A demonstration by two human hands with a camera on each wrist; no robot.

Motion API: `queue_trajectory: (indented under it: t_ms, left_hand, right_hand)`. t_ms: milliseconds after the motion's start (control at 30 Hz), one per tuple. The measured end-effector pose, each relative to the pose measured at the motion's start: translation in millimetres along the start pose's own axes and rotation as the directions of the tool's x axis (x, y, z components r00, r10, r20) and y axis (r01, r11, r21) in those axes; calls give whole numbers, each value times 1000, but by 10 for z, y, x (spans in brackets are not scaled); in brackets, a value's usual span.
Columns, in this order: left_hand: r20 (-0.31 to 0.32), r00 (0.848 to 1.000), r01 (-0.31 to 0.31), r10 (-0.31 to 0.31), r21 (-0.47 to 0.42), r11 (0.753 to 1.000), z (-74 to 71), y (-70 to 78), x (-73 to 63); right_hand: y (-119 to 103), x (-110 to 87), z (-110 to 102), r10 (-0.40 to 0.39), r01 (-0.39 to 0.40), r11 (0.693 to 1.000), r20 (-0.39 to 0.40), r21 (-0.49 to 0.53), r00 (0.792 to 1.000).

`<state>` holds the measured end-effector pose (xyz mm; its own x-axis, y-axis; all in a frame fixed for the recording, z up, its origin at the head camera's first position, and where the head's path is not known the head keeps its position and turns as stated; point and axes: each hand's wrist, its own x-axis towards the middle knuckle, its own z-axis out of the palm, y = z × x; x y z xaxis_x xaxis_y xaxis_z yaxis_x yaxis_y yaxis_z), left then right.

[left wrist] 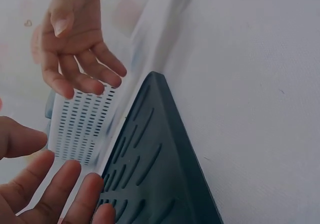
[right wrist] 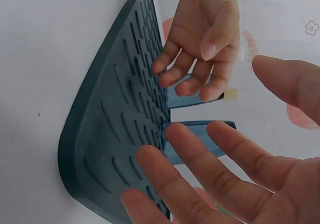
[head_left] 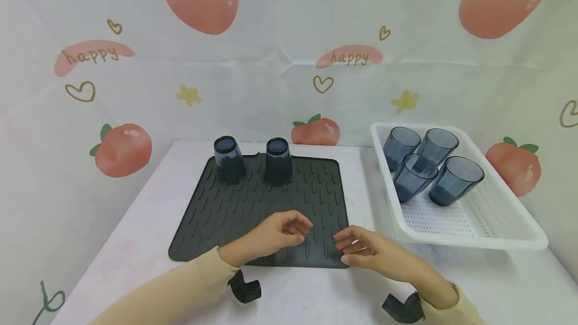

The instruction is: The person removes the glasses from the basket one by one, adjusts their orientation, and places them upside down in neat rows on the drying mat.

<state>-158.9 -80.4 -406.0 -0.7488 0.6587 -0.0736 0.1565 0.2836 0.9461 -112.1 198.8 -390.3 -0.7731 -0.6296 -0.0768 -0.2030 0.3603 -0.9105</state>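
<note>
My left hand [head_left: 276,234] hovers over the front part of a dark ribbed drying mat [head_left: 253,219], its fingers loosely bent around nothing. Just past the mat's right front corner, my right hand [head_left: 372,252] faces it, also holding nothing, fingers relaxed. At the back of the mat two blue-tinted glasses, a left glass [head_left: 230,162] and a right glass [head_left: 278,162], stand upside down. Both appear behind the left hand in the right wrist view. Several more blue glasses [head_left: 456,179] lean mouth up inside a white basket [head_left: 501,241] on the right.
The basket has a perforated bottom and a raised rim, and stands beside the mat on the white table [head_left: 311,295]. A printed cloth [head_left: 271,89] with peaches and hearts hangs behind the table. Dark wrist mounts [head_left: 245,289] are strapped to both wrists.
</note>
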Motion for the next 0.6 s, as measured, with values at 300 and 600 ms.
queue_trajectory:
  t_ms: [300,600]
  left_hand:
    - [88,996,29,-34,53,998,-4,23,0]
    - [106,993,49,-55,51,997,-12,36,-14]
  right_hand:
    - [1,2,-6,0,0,1000,3,5,1000]
    - [-62,1,-13,-14,14,1000,-3,-2,1000]
